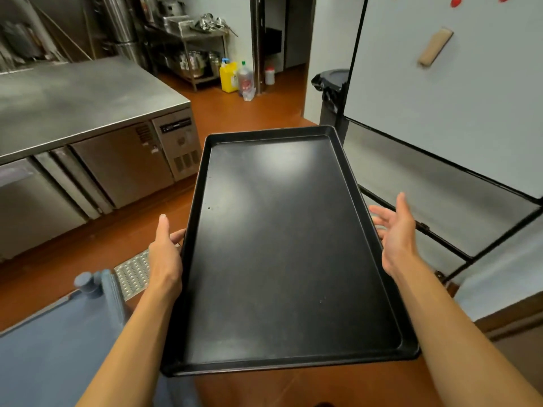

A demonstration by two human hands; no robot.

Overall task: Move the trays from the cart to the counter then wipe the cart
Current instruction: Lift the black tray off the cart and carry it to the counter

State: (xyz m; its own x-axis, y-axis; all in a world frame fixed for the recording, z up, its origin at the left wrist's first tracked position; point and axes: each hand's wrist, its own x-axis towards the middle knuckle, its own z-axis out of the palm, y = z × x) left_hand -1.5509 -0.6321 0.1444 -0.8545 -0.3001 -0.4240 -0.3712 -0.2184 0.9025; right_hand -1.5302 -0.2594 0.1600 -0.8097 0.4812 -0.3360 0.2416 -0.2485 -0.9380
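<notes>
Head view: left hand (166, 254) grips the black tray (288, 248); right hand (396, 230) is open beside it. Steel counter (73, 104) far left, orange floor (249, 110).

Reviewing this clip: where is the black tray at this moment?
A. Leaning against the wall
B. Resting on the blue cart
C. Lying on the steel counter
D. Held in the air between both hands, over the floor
D: the tray is off every surface, with the left hand on its left rim and the right hand at its right rim, orange floor beyond.
</notes>
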